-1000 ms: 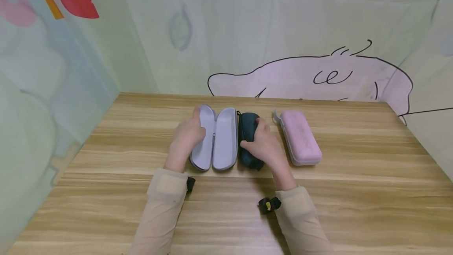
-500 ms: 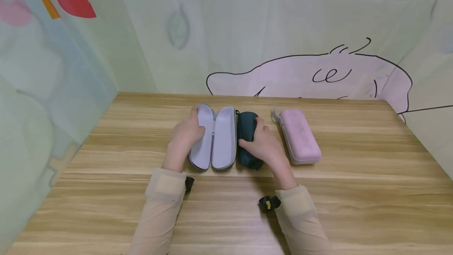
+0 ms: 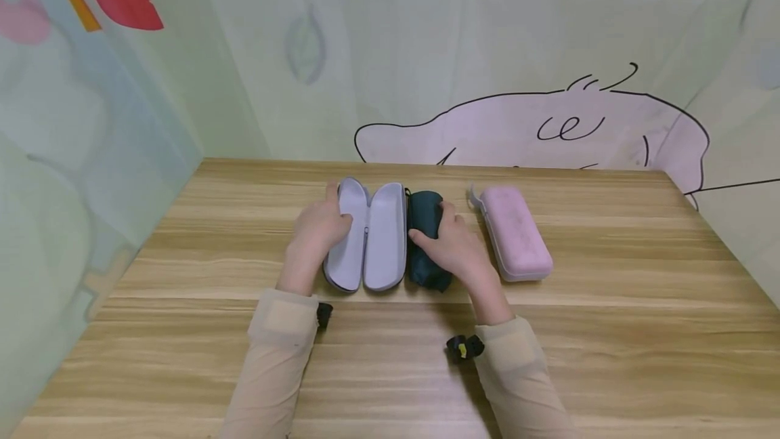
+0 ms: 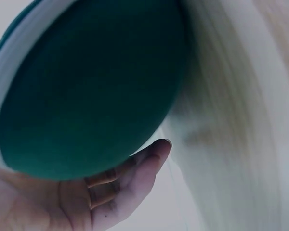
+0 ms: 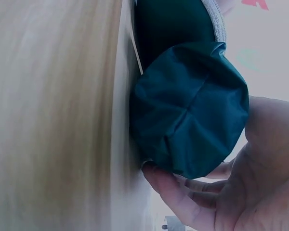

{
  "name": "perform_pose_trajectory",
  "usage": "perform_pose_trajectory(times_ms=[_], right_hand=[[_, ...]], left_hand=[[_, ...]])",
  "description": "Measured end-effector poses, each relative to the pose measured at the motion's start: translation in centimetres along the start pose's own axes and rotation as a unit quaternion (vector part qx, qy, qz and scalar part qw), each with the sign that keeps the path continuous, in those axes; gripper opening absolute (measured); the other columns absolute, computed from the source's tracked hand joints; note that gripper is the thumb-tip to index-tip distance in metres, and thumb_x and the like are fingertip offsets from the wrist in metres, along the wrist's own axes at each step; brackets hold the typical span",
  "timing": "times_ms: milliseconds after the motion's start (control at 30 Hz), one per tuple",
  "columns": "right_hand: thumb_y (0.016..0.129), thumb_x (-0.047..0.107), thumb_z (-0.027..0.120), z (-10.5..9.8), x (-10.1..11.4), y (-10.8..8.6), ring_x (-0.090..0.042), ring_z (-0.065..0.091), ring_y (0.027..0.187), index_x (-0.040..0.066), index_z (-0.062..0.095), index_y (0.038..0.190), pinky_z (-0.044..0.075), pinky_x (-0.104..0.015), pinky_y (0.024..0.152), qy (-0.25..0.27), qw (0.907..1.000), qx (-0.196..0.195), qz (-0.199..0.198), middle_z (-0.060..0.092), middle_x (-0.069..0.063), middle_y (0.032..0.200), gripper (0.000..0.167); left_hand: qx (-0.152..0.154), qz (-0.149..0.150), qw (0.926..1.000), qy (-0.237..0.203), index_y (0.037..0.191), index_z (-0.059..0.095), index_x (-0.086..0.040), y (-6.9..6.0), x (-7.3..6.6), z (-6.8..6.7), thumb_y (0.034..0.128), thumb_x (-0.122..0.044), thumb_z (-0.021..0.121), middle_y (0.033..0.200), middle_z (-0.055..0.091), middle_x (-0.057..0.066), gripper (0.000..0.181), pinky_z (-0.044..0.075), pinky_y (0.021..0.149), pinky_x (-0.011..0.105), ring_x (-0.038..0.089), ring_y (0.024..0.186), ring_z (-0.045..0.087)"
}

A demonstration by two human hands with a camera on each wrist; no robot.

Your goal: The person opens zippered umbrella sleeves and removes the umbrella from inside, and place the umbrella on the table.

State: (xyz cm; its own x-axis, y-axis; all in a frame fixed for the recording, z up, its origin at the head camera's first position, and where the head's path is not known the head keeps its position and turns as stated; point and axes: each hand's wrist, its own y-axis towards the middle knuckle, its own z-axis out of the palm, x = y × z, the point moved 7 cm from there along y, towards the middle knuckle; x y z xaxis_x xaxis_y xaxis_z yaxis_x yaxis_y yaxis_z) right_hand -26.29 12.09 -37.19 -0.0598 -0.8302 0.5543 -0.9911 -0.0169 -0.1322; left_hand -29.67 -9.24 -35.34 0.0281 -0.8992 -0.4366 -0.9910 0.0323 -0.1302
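Observation:
An open zip case (image 3: 385,242) with pale lavender lining and a dark teal outer shell lies on the table, its two halves side by side. My left hand (image 3: 319,225) grips its left half, thumb over the rim on the inside and the other fingers along the outer side. Close against the case's right side lies a folded compact umbrella (image 3: 424,215) in dark teal fabric. My right hand (image 3: 457,246) holds it, thumb on top and fingers round its right side. In the right wrist view, the umbrella's gathered round end (image 5: 190,110) faces the camera beside the case's teal shell (image 5: 173,24).
A closed pink zip case (image 3: 518,232) with a grey wrist strap lies to the right of my right hand. All of it stands on a wood-grain table (image 3: 390,371). A printed cloth backdrop (image 3: 396,39) rises behind the table's far edge and along both sides.
The right thumb has shifted slightly towards the umbrella's far end. Both hands keep their holds, and the open case and the pink case stay in place.

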Motion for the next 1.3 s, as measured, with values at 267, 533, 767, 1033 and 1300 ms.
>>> perform_pose_trajectory(times_ms=[267,533,767,1033,1300], right_hand=[[0.093,0.053,0.052,-0.2,0.0,0.0,-0.043,0.045,0.13,0.004,0.015,0.152,0.04,-0.053,0.104,0.003,1.0,-0.003,0.001,0.036,-0.027,0.149,0.086],[0.092,0.053,0.053,-0.9,0.3,-0.1,-0.043,0.043,0.132,0.005,0.016,0.152,0.041,-0.054,0.103,0.001,1.0,-0.006,-0.005,0.033,-0.025,0.151,0.085],[0.092,0.054,0.052,-1.4,0.5,-0.2,-0.043,0.047,0.129,0.006,0.019,0.151,0.042,-0.056,0.099,-0.005,0.9999,-0.008,-0.007,0.032,-0.025,0.151,0.083],[0.092,0.049,0.055,-2.5,1.1,-0.4,-0.04,0.046,0.129,0.003,0.035,0.145,0.043,-0.055,0.1,-0.035,0.9974,-0.045,-0.043,0.042,-0.024,0.144,0.073],[0.093,0.047,0.056,-3.3,1.7,-0.8,-0.038,0.05,0.122,0.005,0.044,0.14,0.045,-0.053,0.098,-0.058,0.9908,-0.09,-0.083,0.049,-0.02,0.136,0.064]], left_hand=[[-0.003,0.002,0.9999,0.011,0.153,0.005,0.0,0.0,0.1,-0.4,0.0939,-0.021,0.043,0.078,0.061,0.018,0.074,0.042,0.049,0.03,0.024,0.061,0.054],[-0.017,-0.002,0.9996,0.022,0.153,0.007,0.0,-0.2,0.1,-1.2,0.0954,-0.025,0.044,0.122,0.058,0.032,0.073,0.051,0.068,0.043,0.034,0.086,0.062],[-0.032,0.002,0.9993,0.019,0.154,0.008,-0.003,-0.4,-0.3,-1.3,0.0958,-0.026,0.046,0.134,0.05,0.032,0.073,0.052,0.078,0.049,0.04,0.099,0.062],[-0.066,0.014,0.9977,0.003,0.155,0.009,-0.008,-0.5,-1.6,-1.0,0.0954,-0.028,0.048,0.143,0.037,0.031,0.074,0.044,0.095,0.058,0.047,0.127,0.044],[-0.112,0.038,0.9929,0.015,0.153,0.019,-0.007,-0.7,-2.7,-1.7,0.0935,-0.028,0.053,0.14,0.041,0.028,0.072,0.042,0.094,0.061,0.045,0.127,0.04]])
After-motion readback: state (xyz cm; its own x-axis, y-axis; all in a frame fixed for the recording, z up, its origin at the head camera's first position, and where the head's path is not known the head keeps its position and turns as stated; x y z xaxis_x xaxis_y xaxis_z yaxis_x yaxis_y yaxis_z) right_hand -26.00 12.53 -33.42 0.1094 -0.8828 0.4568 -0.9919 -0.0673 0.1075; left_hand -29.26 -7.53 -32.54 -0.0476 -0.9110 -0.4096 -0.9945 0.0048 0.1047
